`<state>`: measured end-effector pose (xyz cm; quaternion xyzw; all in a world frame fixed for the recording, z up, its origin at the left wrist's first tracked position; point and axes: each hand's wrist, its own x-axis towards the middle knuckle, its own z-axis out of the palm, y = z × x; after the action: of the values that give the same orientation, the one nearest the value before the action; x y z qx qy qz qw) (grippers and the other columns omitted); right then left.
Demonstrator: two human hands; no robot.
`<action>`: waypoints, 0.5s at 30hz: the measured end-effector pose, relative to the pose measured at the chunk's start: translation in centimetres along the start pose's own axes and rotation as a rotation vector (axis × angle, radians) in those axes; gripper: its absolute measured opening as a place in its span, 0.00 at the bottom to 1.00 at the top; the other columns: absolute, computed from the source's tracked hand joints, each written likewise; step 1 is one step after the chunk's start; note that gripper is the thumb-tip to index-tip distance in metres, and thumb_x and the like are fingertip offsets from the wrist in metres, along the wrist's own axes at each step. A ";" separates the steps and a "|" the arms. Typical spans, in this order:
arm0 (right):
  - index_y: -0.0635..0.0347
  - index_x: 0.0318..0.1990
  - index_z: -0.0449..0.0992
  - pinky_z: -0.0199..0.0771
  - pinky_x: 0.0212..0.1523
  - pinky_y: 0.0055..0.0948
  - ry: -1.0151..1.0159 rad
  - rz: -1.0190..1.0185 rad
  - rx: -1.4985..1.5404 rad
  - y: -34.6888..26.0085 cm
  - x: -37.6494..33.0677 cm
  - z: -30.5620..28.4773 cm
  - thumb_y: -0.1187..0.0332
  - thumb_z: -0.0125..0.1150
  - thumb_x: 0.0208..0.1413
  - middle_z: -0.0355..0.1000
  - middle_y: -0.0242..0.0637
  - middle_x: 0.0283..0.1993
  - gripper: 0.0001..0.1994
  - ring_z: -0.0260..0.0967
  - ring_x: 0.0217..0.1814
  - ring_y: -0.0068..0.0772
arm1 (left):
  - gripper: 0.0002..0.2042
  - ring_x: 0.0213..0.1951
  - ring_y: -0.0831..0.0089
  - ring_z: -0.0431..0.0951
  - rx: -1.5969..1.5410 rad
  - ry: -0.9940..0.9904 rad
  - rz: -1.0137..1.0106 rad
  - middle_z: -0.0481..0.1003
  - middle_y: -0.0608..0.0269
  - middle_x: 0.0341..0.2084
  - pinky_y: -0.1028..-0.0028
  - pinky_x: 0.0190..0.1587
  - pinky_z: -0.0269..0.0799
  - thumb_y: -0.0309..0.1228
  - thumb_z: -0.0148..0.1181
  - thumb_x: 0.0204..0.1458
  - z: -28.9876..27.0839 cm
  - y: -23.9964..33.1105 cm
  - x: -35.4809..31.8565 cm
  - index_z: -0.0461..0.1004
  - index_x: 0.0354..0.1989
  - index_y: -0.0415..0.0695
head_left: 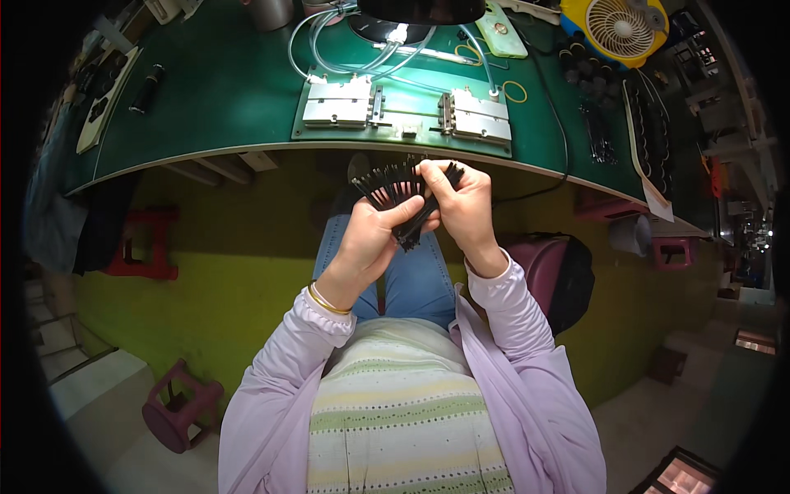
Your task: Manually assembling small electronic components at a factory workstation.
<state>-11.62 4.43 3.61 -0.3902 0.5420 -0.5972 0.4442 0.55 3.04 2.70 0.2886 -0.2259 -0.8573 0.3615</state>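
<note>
black strips (388,179) fanned out, middles kinda hidden by the left hand (370,233) clamped round them; right hand (465,206) pinches some tips; far edge, black lamp (424,10) cut off.

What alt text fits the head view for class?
A person's left hand and right hand hold thin black strips, fanned at one end, in front of a green table. Metal blocks sit on it.

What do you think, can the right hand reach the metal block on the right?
Probably yes. The right hand is close to the green table, and the metal block sits near that table's front edge, with nothing seen in between. But the hand is busy with black sticks.
</note>
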 end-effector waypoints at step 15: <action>0.67 0.27 0.73 0.55 0.10 0.11 0.040 0.013 -0.099 1.5 2.2 0.5 0.71 0.53 0.50 0.65 0.26 0.16 0.07 0.56 0.13 0.10 | 0.07 0.28 0.74 0.73 -0.095 0.026 -0.006 0.71 0.62 0.29 0.75 0.32 0.73 0.20 0.52 0.46 -1.7 -0.6 2.6 0.69 0.35 0.36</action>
<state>-11.61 2.14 2.13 -0.3960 0.5823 -0.5745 0.4173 -0.13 1.14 0.23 0.2831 -0.1794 -0.8643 0.3751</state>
